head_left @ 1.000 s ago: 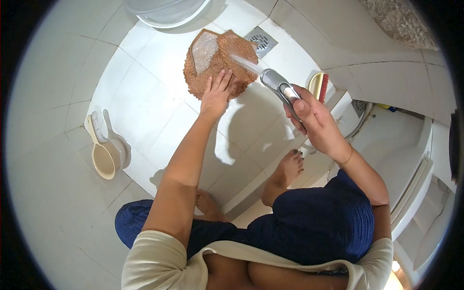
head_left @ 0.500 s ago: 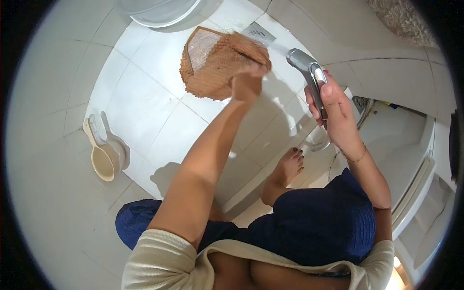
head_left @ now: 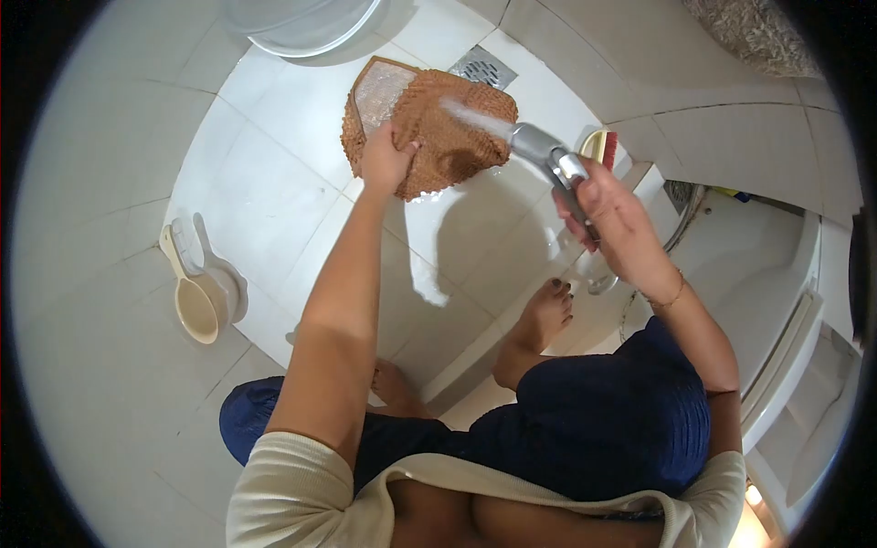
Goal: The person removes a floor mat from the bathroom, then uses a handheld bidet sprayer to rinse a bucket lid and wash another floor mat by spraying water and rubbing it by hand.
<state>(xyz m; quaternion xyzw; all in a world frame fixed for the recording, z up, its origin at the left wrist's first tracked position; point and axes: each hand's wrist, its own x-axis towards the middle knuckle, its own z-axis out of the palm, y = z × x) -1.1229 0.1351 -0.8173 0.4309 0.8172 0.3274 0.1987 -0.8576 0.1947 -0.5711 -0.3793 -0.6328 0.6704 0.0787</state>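
Observation:
A brown, nubby bath mat (head_left: pixel 457 151) lies on the white floor tiles, partly folded so its pale backing shows at the upper left. My left hand (head_left: pixel 387 163) is closed on the mat near its lower left side, fingers partly hidden by the folds. In my right hand (head_left: pixel 621 215) is a chrome handheld bidet sprayer (head_left: pixel 548 151), with my fingers wrapped round its handle. A white jet of water runs from the sprayer's head onto the middle of the mat.
A metal floor drain (head_left: pixel 482 68) sits just behind the mat. At the left wall lies a cream dipper (head_left: pixel 195 309). A pale plastic tub (head_left: pixel 311 23) stands at the back, a brush with red bristles (head_left: pixel 607 146) at the right, and a toilet (head_left: pixel 767 274) beyond my right arm.
My left hand has moved left across the mat and grips its lower left part. The sprayer has shifted left and lower, its jet now landing on the mat. The brush has come into view.

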